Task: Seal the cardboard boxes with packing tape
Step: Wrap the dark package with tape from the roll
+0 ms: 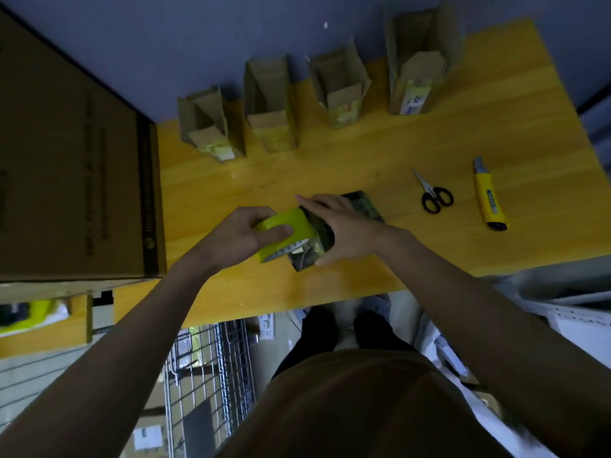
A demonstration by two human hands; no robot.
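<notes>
Yellow tape roll (287,233): my landmark, lying near the front middle of the wooden table (429,233); a serrated cutter edge shows at its near right corner.
Left hand (246,238): I see it gripping the tape roll from the left, thumb across the top face, fingers curled round the far side.
Right hand (337,223): just right of the tape roll, laid palm-down over the dark dispenser body (317,246), fingers fairly straight and reaching toward the far left; I cannot tell whether the thumb hooks under it.
Dark dispenser body: touching the tape roll on its right side, mostly hidden under my right hand; its camouflage-like surface shows beyond the hand and below it.
Open cardboard boxes: four stand in a row at the back of the table, well beyond the tape roll, flaps up: first box (210,125) far left, second box (269,104), third box (340,89), and tallest box (418,66) far right. None touches my hands.
Scissors (433,194): lying flat, well right of the tape roll, black handles toward me.
Utility knife (488,196): yellow, right of the scissors, farther again from the tape roll.
Large carton (72,153): brown, closed, standing left of the tape roll at the table's left edge.
</notes>
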